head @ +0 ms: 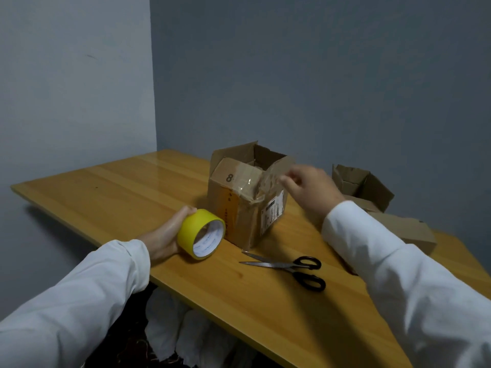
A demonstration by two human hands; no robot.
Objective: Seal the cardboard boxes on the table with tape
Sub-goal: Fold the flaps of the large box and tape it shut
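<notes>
My left hand (164,235) grips a yellow tape roll (201,234) on the surface (106,197). Open scissors (288,269) lie beside it. My right hand (308,189) pinches the open box's (247,197) flap; more boxes (364,185) sit behind.

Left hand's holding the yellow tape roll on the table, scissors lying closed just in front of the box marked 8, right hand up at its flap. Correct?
Not quite: the head view shows the scissors lying open, blades apart. The rest holds: the left hand holds the yellow tape roll on the table, and the right hand is at the box flap.
</notes>
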